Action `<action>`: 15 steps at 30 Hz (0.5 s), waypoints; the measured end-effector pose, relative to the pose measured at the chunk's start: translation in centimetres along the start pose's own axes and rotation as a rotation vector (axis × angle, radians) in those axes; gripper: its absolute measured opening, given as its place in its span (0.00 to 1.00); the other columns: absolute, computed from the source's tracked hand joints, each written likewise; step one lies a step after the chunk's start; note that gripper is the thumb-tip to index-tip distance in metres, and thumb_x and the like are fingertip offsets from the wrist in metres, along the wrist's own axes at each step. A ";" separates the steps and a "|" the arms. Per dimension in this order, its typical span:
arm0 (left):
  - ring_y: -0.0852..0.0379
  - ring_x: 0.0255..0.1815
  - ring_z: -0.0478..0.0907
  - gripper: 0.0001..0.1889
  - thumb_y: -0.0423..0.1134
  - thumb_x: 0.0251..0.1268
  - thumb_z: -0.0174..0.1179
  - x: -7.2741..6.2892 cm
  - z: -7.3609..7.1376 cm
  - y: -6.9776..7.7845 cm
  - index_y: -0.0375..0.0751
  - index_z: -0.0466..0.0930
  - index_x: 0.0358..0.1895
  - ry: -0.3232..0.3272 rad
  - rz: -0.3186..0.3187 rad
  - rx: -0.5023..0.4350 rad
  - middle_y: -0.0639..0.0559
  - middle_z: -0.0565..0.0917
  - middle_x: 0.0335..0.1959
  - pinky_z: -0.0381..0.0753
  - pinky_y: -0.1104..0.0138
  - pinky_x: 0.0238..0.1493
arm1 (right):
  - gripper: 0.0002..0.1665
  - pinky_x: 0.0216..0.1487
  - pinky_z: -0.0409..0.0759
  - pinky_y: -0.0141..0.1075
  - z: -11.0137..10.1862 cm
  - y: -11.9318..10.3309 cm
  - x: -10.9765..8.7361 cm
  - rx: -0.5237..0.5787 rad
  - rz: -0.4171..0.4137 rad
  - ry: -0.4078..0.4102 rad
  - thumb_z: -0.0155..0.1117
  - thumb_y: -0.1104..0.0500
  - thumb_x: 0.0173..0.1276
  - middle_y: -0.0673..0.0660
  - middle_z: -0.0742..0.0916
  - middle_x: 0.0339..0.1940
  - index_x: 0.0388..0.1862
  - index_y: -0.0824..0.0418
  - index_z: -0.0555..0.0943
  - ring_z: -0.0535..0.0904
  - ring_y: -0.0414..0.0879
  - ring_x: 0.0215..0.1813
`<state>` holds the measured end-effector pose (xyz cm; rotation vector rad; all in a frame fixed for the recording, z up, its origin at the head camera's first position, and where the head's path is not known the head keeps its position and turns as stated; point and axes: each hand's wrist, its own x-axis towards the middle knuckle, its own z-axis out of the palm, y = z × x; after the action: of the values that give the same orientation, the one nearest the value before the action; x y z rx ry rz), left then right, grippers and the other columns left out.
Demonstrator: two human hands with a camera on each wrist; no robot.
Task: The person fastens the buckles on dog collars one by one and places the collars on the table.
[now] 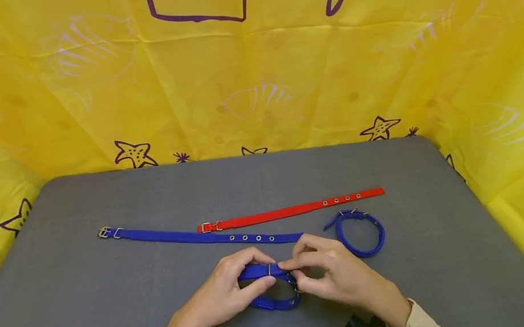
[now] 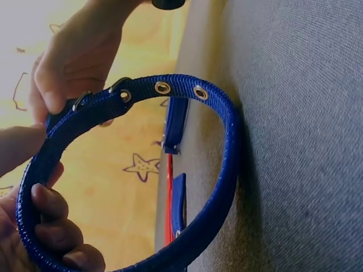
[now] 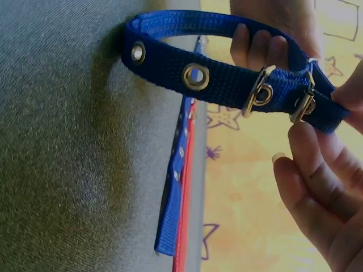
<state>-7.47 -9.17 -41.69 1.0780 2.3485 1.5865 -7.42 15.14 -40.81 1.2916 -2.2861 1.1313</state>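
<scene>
A blue collar (image 1: 276, 303) with brass eyelets is fastened into a loop, held just above the table between both hands. My left hand (image 1: 221, 292) grips its band, fingers curled round it in the left wrist view. At the collar's right side, my right hand (image 1: 331, 267) pinches the strap's end with thumb and fingertips, beside the metal buckle (image 3: 304, 106). One eyelet sits within a metal loop (image 3: 258, 90) in the right wrist view; two others show further along the band.
Behind the hands, a straight blue collar (image 1: 165, 236) lies partly in front of a straight red collar (image 1: 291, 212). Another blue collar (image 1: 380, 236), looped, rests right of my right hand. All lie on the grey table (image 1: 54, 291); a yellow patterned cloth (image 1: 250, 61) hangs behind.
</scene>
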 end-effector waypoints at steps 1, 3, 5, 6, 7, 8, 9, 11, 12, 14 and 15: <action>0.68 0.36 0.78 0.06 0.40 0.69 0.63 0.0 0.0 0.0 0.52 0.80 0.47 0.003 0.001 -0.003 0.57 0.85 0.40 0.79 0.71 0.35 | 0.18 0.35 0.73 0.19 0.0 0.0 0.0 0.005 -0.005 -0.010 0.68 0.71 0.56 0.48 0.83 0.36 0.44 0.56 0.89 0.78 0.39 0.32; 0.68 0.36 0.78 0.06 0.40 0.69 0.63 0.1 0.0 -0.1 0.51 0.80 0.46 0.010 0.000 -0.012 0.57 0.85 0.40 0.79 0.71 0.35 | 0.16 0.38 0.75 0.20 0.1 0.0 0.0 0.023 -0.015 -0.027 0.68 0.69 0.61 0.49 0.85 0.39 0.47 0.57 0.88 0.80 0.38 0.35; 0.68 0.35 0.78 0.06 0.40 0.69 0.63 0.1 0.0 -0.2 0.51 0.80 0.46 0.019 -0.007 -0.017 0.56 0.85 0.39 0.79 0.71 0.34 | 0.13 0.40 0.78 0.21 0.3 0.0 0.1 0.046 -0.003 -0.037 0.68 0.67 0.65 0.49 0.87 0.40 0.47 0.58 0.86 0.81 0.37 0.37; 0.68 0.34 0.77 0.06 0.40 0.69 0.63 0.1 0.1 -0.2 0.51 0.80 0.46 0.024 -0.012 -0.016 0.56 0.85 0.39 0.79 0.71 0.34 | 0.11 0.40 0.79 0.22 0.3 0.1 0.1 0.053 0.012 -0.034 0.69 0.66 0.65 0.49 0.87 0.40 0.46 0.58 0.85 0.82 0.36 0.38; 0.68 0.34 0.77 0.06 0.40 0.69 0.62 0.1 0.1 -0.3 0.51 0.80 0.46 0.030 -0.021 -0.014 0.56 0.85 0.39 0.79 0.71 0.34 | 0.10 0.41 0.79 0.23 0.4 0.1 0.1 0.058 0.031 -0.027 0.69 0.65 0.65 0.49 0.88 0.39 0.45 0.58 0.85 0.82 0.35 0.38; 0.68 0.34 0.78 0.06 0.40 0.70 0.62 0.1 0.1 -0.4 0.52 0.80 0.46 0.036 -0.032 -0.011 0.57 0.85 0.39 0.79 0.71 0.35 | 0.08 0.40 0.80 0.23 0.4 0.1 0.1 0.057 0.052 -0.017 0.70 0.64 0.65 0.49 0.88 0.38 0.43 0.57 0.84 0.83 0.35 0.38; 0.68 0.35 0.78 0.06 0.41 0.70 0.62 0.0 0.1 -0.4 0.52 0.80 0.47 0.042 -0.041 -0.004 0.57 0.85 0.39 0.79 0.71 0.36 | 0.07 0.40 0.80 0.23 0.5 0.2 0.1 0.052 0.075 -0.009 0.70 0.63 0.65 0.49 0.88 0.36 0.41 0.56 0.83 0.83 0.34 0.37; 0.67 0.36 0.77 0.06 0.41 0.70 0.61 0.0 0.1 -0.6 0.52 0.79 0.47 0.052 -0.058 0.012 0.58 0.84 0.40 0.79 0.71 0.37 | 0.06 0.39 0.80 0.23 0.6 0.2 0.0 0.039 0.110 0.003 0.71 0.62 0.64 0.48 0.88 0.34 0.37 0.55 0.81 0.83 0.34 0.36; 0.67 0.36 0.77 0.06 0.41 0.71 0.61 0.0 0.1 -0.7 0.52 0.79 0.47 0.056 -0.063 0.019 0.58 0.84 0.40 0.79 0.71 0.38 | 0.06 0.39 0.80 0.23 0.7 0.3 0.0 0.034 0.127 0.006 0.71 0.62 0.64 0.47 0.88 0.33 0.36 0.55 0.81 0.83 0.33 0.36; 0.67 0.36 0.77 0.06 0.42 0.71 0.60 0.1 0.0 -0.7 0.52 0.78 0.47 0.063 -0.072 0.029 0.59 0.84 0.40 0.78 0.70 0.39 | 0.06 0.38 0.80 0.23 0.8 0.4 -0.1 0.016 0.140 0.012 0.71 0.61 0.64 0.47 0.87 0.33 0.36 0.54 0.81 0.82 0.32 0.35; 0.66 0.36 0.76 0.06 0.42 0.71 0.60 0.1 0.0 -0.8 0.52 0.78 0.47 0.065 -0.075 0.030 0.59 0.83 0.40 0.78 0.70 0.39 | 0.06 0.38 0.80 0.22 0.9 0.5 -0.1 0.011 0.146 0.012 0.71 0.61 0.64 0.46 0.87 0.32 0.36 0.54 0.81 0.82 0.32 0.35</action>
<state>-7.91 -9.24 -42.33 0.9456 2.4308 1.5879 -7.62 14.67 -41.67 1.1342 -2.4012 1.1957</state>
